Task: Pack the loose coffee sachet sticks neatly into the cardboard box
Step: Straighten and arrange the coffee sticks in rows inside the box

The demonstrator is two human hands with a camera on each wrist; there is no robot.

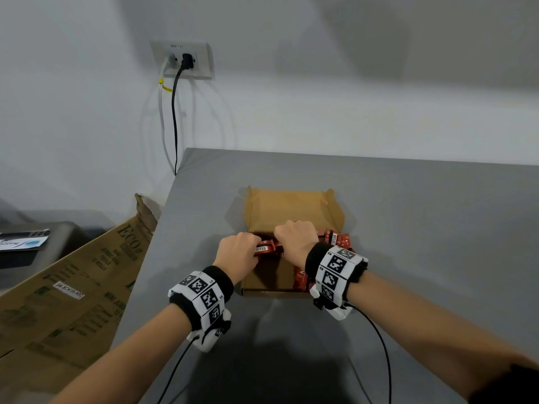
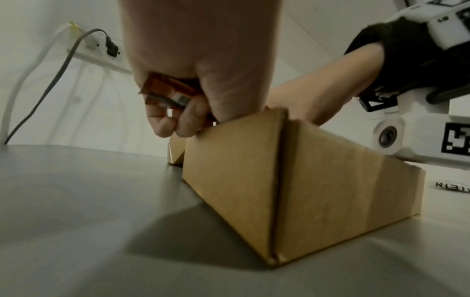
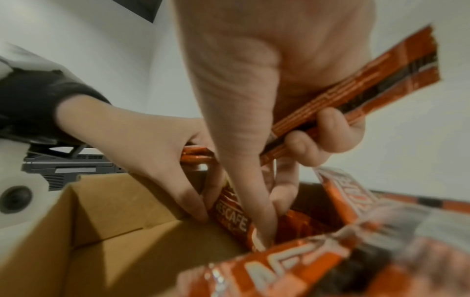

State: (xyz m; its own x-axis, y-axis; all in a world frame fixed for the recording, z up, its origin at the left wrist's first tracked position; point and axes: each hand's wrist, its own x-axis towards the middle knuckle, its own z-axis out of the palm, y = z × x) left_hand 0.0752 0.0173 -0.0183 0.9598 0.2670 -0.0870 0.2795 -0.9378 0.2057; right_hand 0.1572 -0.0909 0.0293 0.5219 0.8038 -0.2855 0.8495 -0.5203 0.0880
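Note:
An open brown cardboard box (image 1: 288,209) sits on the grey table (image 1: 423,228), its lid flap folded back. Both hands are inside it. My left hand (image 1: 239,253) grips a small bundle of red coffee sachet sticks (image 2: 169,93) at the box's left wall, fingers curled round them. My right hand (image 1: 294,240) holds several more sticks (image 3: 356,84) in its curled fingers, and one straight finger presses down among sachets (image 3: 234,219) standing in the box (image 3: 106,217). More red sachets (image 1: 337,239) stick up at the right side, and some lie under my right wrist.
A large printed carton (image 1: 75,287) leans against the table's left edge. On the wall behind is a socket (image 1: 182,59) with a black and a white cable hanging down. Wrist camera cables trail toward me. Bare table surface lies right of and behind the box.

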